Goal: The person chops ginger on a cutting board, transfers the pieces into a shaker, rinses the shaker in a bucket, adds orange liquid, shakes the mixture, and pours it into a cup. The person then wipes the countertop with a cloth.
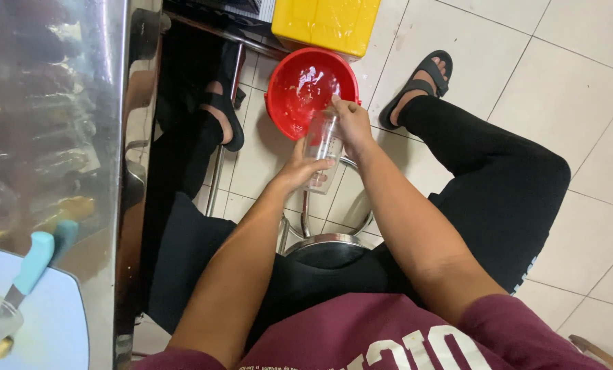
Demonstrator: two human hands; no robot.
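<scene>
I sit on a round metal stool (328, 248) and hold a clear, tall plastic cup (322, 144) out in front of my knees, above the pale tiled floor (567, 82). My left hand (299, 168) wraps around the lower part of the cup from the side, fingers closed on its wall. My right hand (353, 122) grips the upper part and rim, thumb and fingers pinched over the mouth. Both hands are closed on the cup; neither is free.

The cup hangs in the air, carried by nothing but my hands, just beside the near rim of the round red plastic basin (306, 85) that stands on the floor. It looks wet, so I judge the wall is slippery: if either grip eases, it could slide out and drop on the tiles or strike the stool frame. If I tilt it without its mouth over the basin, whatever is inside could spill on the floor by my black sandals (419, 82), and a wet tile under a sandal is a slipping risk.

The cup is transparent and thin-walled, with faint markings on its side I cannot make out. It stands nearly upright, leaning slightly toward the basin. I cannot tell whether any liquid is in it.

The basin holds drops and pale flecks, and behind it stands a yellow plastic box (327, 24).
</scene>
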